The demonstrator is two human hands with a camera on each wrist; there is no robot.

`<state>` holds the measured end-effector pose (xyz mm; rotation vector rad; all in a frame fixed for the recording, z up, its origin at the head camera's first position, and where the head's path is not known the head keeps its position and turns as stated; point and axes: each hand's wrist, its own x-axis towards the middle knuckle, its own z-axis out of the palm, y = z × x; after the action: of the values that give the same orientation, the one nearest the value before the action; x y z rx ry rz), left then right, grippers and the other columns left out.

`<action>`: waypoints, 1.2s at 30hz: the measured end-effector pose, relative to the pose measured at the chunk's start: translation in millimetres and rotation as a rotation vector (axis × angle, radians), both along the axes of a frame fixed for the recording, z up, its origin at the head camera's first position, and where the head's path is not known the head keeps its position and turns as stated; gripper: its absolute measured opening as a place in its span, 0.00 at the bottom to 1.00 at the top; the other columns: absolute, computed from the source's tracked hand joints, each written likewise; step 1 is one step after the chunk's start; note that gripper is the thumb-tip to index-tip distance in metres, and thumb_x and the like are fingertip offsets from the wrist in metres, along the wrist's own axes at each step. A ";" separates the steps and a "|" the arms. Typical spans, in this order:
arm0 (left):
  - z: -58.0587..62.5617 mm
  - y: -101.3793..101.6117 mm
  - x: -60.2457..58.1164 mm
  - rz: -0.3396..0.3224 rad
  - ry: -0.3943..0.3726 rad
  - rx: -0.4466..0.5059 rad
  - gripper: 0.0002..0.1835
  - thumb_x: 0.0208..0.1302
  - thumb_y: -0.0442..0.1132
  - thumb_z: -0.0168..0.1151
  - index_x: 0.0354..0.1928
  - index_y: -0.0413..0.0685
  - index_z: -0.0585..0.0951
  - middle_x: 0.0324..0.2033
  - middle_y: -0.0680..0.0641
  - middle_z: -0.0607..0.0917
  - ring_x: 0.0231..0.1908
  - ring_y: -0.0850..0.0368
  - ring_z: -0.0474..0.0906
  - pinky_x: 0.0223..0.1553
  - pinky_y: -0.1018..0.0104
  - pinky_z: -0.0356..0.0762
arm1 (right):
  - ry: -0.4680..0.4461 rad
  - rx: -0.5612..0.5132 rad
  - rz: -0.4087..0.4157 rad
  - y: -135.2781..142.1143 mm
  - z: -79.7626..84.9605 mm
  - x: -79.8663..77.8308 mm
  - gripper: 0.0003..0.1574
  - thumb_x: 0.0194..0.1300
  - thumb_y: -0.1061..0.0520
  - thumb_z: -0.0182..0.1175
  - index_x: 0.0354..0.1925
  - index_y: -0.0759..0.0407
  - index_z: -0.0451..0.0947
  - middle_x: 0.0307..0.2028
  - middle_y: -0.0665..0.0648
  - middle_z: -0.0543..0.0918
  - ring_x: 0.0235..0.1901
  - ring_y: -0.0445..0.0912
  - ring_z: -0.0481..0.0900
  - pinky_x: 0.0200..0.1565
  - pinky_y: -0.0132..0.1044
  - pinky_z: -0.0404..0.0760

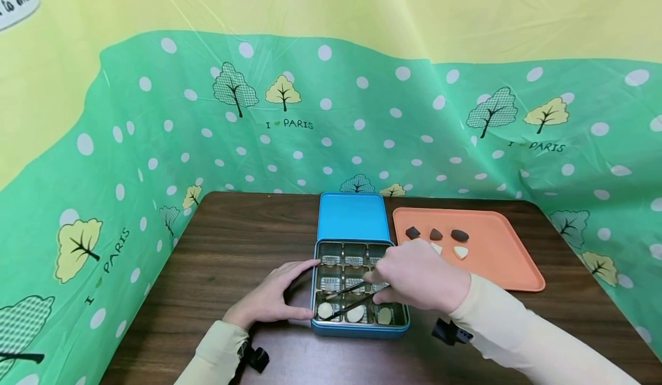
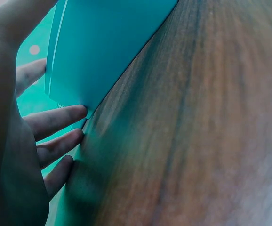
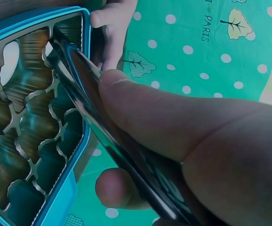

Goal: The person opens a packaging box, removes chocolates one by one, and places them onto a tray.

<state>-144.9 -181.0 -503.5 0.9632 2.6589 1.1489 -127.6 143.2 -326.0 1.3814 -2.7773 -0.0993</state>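
A blue tin box (image 1: 359, 331) with its lid (image 1: 353, 216) folded back holds a divided insert (image 3: 15, 120) with rows of compartments. Its front row contains a white round piece (image 1: 325, 310) on the left, another white piece (image 1: 355, 314) in the middle and a paler greenish-white piece (image 1: 384, 316) on the right. My right hand (image 1: 414, 276) grips dark metal tweezers (image 3: 96, 113) above the box, their tips reaching the front left compartment beside its white piece. With fingers spread and fairly straight, my left hand (image 1: 271, 299) touches the left side of the box.
At the right lies a salmon-pink tray (image 1: 501, 253) with a row of dark pieces (image 1: 436, 234) and white pieces (image 1: 460, 252) in front of them, partly covered by my right hand. A dark wooden table (image 1: 248, 235) carries everything. Behind it hangs a green and yellow printed cloth (image 1: 362, 103).
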 end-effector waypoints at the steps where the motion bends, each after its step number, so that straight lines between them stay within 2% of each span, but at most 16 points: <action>1: 0.1 0.1 0.4 0.001 -0.001 -0.001 0.53 0.57 0.67 0.75 0.82 0.66 0.61 0.77 0.58 0.67 0.75 0.51 0.63 0.71 0.31 0.60 | -0.011 -0.005 0.002 -0.4 -0.4 -0.7 0.21 0.58 0.34 0.75 0.47 0.38 0.93 0.26 0.43 0.89 0.15 0.33 0.71 0.13 0.31 0.57; 7: 0.3 0.8 0.5 0.009 0.002 -0.001 0.53 0.57 0.67 0.75 0.82 0.69 0.61 0.76 0.58 0.68 0.75 0.51 0.64 0.71 0.32 0.58 | -0.016 0.008 0.006 -2.8 0.8 -4.1 0.20 0.57 0.36 0.77 0.47 0.38 0.93 0.25 0.41 0.86 0.17 0.34 0.73 0.14 0.31 0.61; 14: -0.1 0.7 -1.5 0.008 0.011 -0.001 0.54 0.56 0.67 0.76 0.82 0.65 0.62 0.77 0.57 0.68 0.75 0.51 0.64 0.72 0.32 0.58 | 0.005 0.025 -0.001 -4.8 2.2 -5.5 0.20 0.57 0.34 0.76 0.45 0.38 0.94 0.20 0.41 0.84 0.14 0.33 0.70 0.13 0.31 0.61; 25: -0.5 -0.3 -1.5 0.009 0.006 -0.007 0.54 0.57 0.68 0.75 0.82 0.70 0.61 0.77 0.58 0.67 0.75 0.52 0.63 0.72 0.33 0.58 | 0.005 0.010 0.014 -5.8 0.6 -5.7 0.19 0.57 0.34 0.77 0.43 0.39 0.94 0.19 0.42 0.83 0.13 0.34 0.69 0.13 0.31 0.60; 30: -1.5 -0.2 -2.0 0.004 0.015 -0.007 0.54 0.57 0.67 0.75 0.82 0.69 0.61 0.77 0.57 0.68 0.75 0.51 0.64 0.72 0.32 0.59 | 0.008 0.000 0.023 -4.6 0.1 -4.5 0.18 0.57 0.35 0.77 0.43 0.39 0.94 0.17 0.42 0.82 0.13 0.33 0.67 0.13 0.31 0.59; 34: -1.6 0.1 -1.5 0.008 0.007 -0.009 0.54 0.56 0.68 0.75 0.82 0.69 0.61 0.77 0.57 0.68 0.75 0.51 0.64 0.72 0.33 0.59 | 0.030 -0.025 0.025 -1.8 -1.0 -3.5 0.15 0.56 0.36 0.78 0.39 0.38 0.95 0.17 0.41 0.82 0.12 0.32 0.66 0.12 0.30 0.56; 36: -1.4 0.0 -0.8 0.010 0.002 -0.009 0.54 0.56 0.68 0.75 0.82 0.69 0.61 0.77 0.57 0.67 0.75 0.52 0.63 0.72 0.33 0.59 | 0.031 -0.037 0.020 -0.2 -0.3 -2.8 0.12 0.55 0.36 0.79 0.34 0.38 0.94 0.14 0.41 0.78 0.11 0.31 0.65 0.12 0.30 0.55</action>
<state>-145.7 -181.0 -504.9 0.9518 2.6712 1.1371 -130.3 143.0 -326.4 1.3866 -2.7256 -0.0682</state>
